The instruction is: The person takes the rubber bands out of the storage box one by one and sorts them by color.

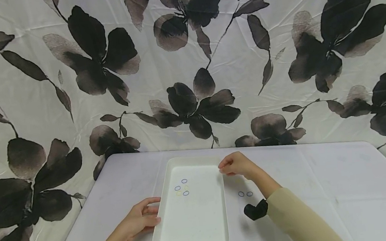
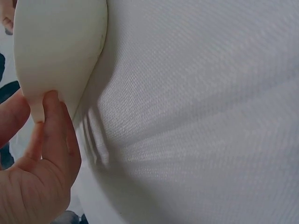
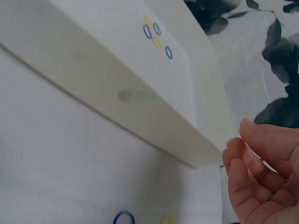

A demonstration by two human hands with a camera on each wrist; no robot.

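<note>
A white rectangular tray (image 1: 199, 216) lies on the table, holding several small blue and yellow rings (image 1: 184, 181) near its far left part. My left hand (image 1: 136, 220) is at the tray's left side. In the left wrist view, the thumb and fingers (image 2: 53, 126) of that hand pinch the tray's rim. At the far right corner of the tray is my right hand (image 1: 238, 166), its fingers loosely curled with nothing visible between them. The right wrist view shows its fingertips (image 3: 237, 163) close beside the corner; whether they touch it, I cannot tell.
Right of the tray, two blue rings (image 1: 245, 194) lie on the white tablecloth (image 1: 331, 184), with faint yellow ones near the right forearm. A black, heart-like shape (image 1: 256, 210) shows beside the right sleeve. Behind the table hangs a floral cloth (image 1: 189, 64).
</note>
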